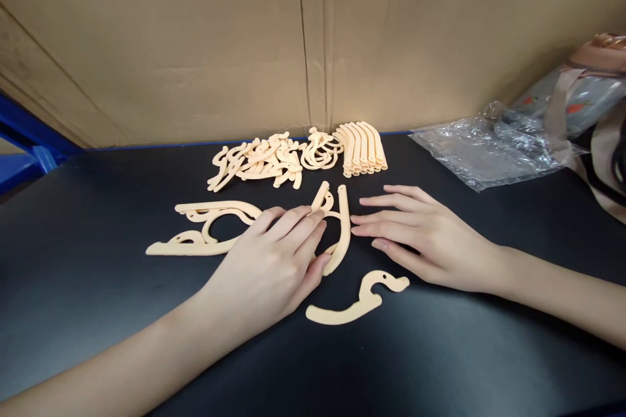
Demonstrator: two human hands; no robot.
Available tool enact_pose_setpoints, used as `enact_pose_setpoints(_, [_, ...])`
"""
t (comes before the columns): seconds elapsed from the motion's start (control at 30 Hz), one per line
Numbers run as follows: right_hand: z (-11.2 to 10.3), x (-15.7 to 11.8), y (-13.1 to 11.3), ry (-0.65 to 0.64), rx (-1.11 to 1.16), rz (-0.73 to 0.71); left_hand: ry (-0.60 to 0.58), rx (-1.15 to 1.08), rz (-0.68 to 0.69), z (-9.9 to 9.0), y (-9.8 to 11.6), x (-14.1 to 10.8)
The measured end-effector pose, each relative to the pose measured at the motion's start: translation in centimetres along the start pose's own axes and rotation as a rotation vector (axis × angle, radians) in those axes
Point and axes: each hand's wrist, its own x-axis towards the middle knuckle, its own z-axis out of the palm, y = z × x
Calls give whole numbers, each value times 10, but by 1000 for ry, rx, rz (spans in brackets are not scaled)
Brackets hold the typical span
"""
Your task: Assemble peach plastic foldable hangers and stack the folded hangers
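Observation:
Cream plastic pieces that look like folding hanger parts lie on the dark table. My left hand [276,260] rests palm down over the middle group, fingers stretched and thumb apart, touching the parts beneath. A curved arm piece [344,228] shows just right of its fingertips; what lies under the palm is hidden. Left of that hand is a group with a straight-ended arm [188,248] and a ring-shaped part [208,229]. My right hand [420,234] is open, its fingers spread, tips close beside the curved arm piece. Nearer me, a single hook piece [359,303] lies flat.
At the back are a loose pile of hook pieces [268,159], some ring parts [320,150] and a neat row of curved arms [362,148]. A clear plastic bag [482,153] and a strapped bottle [591,101] stand at the right. Cardboard [220,45] walls the rear.

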Motion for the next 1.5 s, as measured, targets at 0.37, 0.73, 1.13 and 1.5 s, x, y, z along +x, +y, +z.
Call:
enact_pose_setpoints(0.37, [-1, 3, -2, -71, -64, -34, -17, -54, -8, -2, -3, 1])
enact_pose_setpoints(0.73, [-9, 0, -9, 36, -65, -204, -48, -71, -48, 0, 0, -1])
enact_pose_setpoints(1.13, [-6, -3, -26, -42, 211, -291, -27, -165, -49, 0, -3, -1])
enact_pose_setpoints(1.5, [-12, -1, -4, -68, -2, -163, -4, -220, -150, 3, -3, -5])
